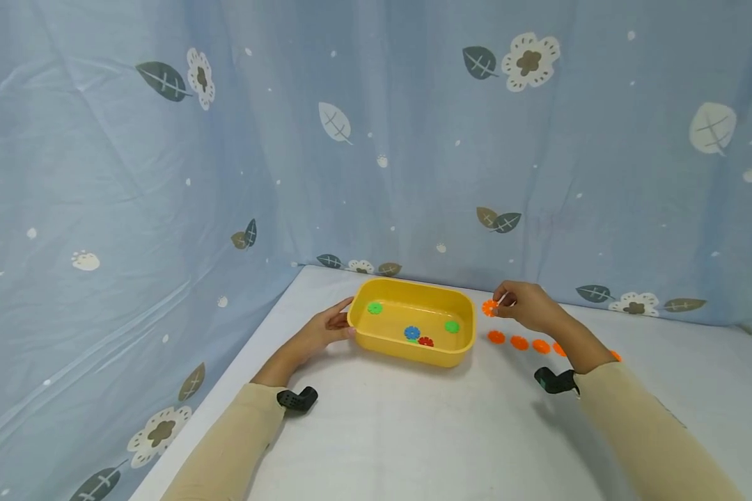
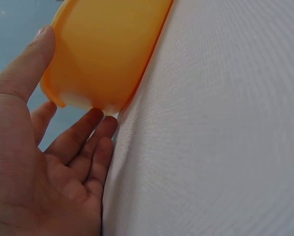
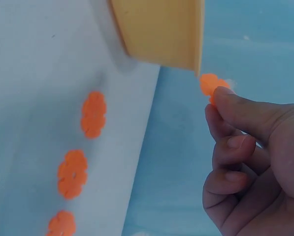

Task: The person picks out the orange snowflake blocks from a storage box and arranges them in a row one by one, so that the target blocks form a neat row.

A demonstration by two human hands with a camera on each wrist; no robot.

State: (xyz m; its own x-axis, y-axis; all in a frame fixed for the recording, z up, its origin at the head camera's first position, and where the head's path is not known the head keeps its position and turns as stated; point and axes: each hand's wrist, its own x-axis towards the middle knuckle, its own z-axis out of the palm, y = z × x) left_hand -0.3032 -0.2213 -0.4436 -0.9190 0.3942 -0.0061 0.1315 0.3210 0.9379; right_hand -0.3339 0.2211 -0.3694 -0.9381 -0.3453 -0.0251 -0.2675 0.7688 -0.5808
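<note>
My right hand (image 1: 528, 305) pinches an orange snowflake-shaped plastic disc (image 1: 489, 308) between thumb and index finger. In the right wrist view this disc (image 3: 209, 84) shows beside the tub's rim, above the table. My left hand (image 1: 316, 335) lies at the left end of a yellow tub (image 1: 407, 353). Its fingertips touch that end wall, and the thumb reaches the rim in the left wrist view. Inside the tub lie a blue disc (image 1: 411, 332), a red disc (image 1: 426, 342) and several green ones, such as the green disc (image 1: 374, 307) at the far left.
Several orange discs (image 1: 519, 342) form a row on the white table (image 1: 401, 431), right of the tub; my right forearm covers part of the row. A blue patterned curtain (image 1: 407, 139) hangs behind the table and along its left side.
</note>
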